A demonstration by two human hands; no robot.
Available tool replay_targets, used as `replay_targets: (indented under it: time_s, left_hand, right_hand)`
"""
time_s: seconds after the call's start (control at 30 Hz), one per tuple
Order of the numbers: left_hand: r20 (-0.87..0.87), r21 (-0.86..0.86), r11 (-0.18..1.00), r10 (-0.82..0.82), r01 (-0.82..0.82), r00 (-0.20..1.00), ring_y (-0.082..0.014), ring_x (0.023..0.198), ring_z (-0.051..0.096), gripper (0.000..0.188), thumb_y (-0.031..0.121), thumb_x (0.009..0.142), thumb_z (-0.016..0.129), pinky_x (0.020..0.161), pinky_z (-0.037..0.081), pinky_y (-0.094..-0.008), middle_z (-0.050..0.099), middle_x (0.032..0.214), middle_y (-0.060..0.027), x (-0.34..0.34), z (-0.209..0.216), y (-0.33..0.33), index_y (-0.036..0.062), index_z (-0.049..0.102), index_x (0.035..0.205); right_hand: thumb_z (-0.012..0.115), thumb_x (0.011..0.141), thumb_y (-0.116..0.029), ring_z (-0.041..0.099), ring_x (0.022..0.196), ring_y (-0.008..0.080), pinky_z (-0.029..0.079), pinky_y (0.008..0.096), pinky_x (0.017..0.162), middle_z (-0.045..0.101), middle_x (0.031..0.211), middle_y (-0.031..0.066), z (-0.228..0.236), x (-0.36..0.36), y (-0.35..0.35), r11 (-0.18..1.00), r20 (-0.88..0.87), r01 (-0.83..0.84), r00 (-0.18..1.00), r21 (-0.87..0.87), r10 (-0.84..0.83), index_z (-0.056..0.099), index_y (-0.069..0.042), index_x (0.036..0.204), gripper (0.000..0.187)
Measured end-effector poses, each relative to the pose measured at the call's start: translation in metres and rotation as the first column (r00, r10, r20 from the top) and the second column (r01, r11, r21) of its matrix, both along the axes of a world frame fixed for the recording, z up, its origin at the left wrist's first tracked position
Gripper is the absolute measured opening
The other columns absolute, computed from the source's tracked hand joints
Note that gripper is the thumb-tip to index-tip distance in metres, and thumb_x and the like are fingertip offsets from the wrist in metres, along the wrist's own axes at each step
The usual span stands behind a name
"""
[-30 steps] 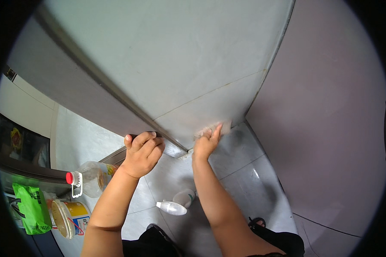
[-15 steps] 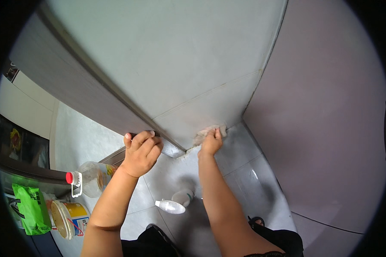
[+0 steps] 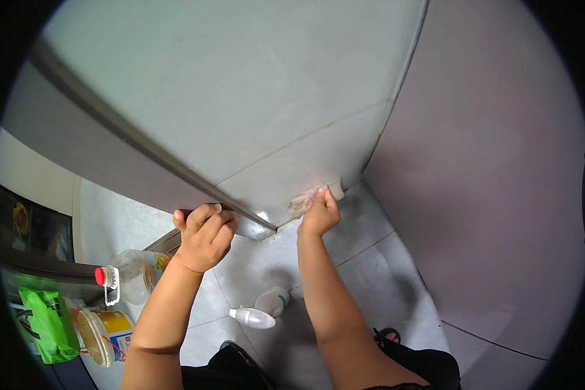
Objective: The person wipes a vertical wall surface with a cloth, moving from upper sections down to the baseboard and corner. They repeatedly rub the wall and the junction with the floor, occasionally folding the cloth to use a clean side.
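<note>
My right hand pinches a crumpled whitish cloth against the foot of the pale tiled wall, just above the floor joint. Part of the cloth is hidden behind my fingers. To the left, my left hand rests on the lower part of the grey door frame; its fingers are bent and slightly apart, with nothing visible in them. Between my forearms stands a pale bottle with a wide white top, on the grey tiled floor.
A large clear jug with a red cap, a yellow-and-white bucket and a green bag stand at the left. A pinkish-grey panel closes off the right side. My sandalled foot shows near the lower edge.
The view has shifted slightly. My right hand still presses the cloth at the wall's foot, with a folded end now standing out beside the fingers. My left hand stays at the frame.
</note>
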State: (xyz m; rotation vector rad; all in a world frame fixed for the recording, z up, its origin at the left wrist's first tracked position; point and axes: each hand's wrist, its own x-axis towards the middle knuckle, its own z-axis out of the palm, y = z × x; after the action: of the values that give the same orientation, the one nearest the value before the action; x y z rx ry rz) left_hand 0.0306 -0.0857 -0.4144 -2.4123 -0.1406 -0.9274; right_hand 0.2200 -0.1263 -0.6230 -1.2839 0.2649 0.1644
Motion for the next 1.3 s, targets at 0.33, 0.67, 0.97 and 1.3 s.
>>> replay_targets:
  time_s: [0.33,0.67,0.97,1.3]
  left_hand:
    - [0.004,-0.004,1.000,0.000,0.000,1.000,-0.0157,0.102,0.057,0.011,0.010,0.077,0.067,0.119,0.004,-0.0506,0.063,0.084,0.0078,0.001,0.001,0.002,0.0173,0.059,0.078]
    - [0.044,0.008,0.999,0.039,-0.040,0.998,-0.0166,0.103,0.057,0.013,0.010,0.078,0.067,0.120,0.003,-0.0540,0.063,0.084,0.0081,0.008,-0.004,-0.006,0.0176,0.057,0.075]
    - [0.076,0.020,0.996,0.083,-0.085,0.994,-0.0167,0.103,0.057,0.013,0.012,0.078,0.068,0.120,0.000,-0.0578,0.064,0.086,0.0098,0.018,-0.011,-0.008,0.0183,0.057,0.075]
    - [0.082,0.052,0.994,0.088,-0.092,0.993,-0.0161,0.104,0.056,0.013,0.014,0.078,0.069,0.120,0.000,-0.0585,0.065,0.086,0.0103,0.017,-0.010,-0.007,0.0188,0.057,0.074]
  right_hand:
    - [0.061,0.094,-0.004,0.064,0.077,0.0138,0.053,0.0258,0.069,0.071,0.097,0.0085,0.019,0.001,-0.004,0.999,-0.110,-0.048,0.993,-0.001,0.047,0.070,0.005,0.108,0.019]
    - [0.062,0.091,-0.002,0.065,0.079,0.0158,0.054,0.0296,0.071,0.073,0.095,0.0103,0.018,0.050,-0.016,0.999,-0.234,-0.022,0.972,-0.027,0.015,0.071,0.008,0.104,0.019]
    - [0.063,0.090,-0.004,0.068,0.081,0.0207,0.055,0.0326,0.073,0.073,0.097,0.0132,0.017,0.060,-0.010,0.993,-0.218,0.113,0.968,-0.047,-0.120,0.073,0.006,0.101,0.017]
    - [0.062,0.090,-0.001,0.066,0.080,0.0158,0.054,0.0289,0.069,0.073,0.099,0.0121,0.059,0.012,-0.012,0.997,-0.194,0.026,0.981,0.070,-0.012,0.072,0.005,0.107,0.020]
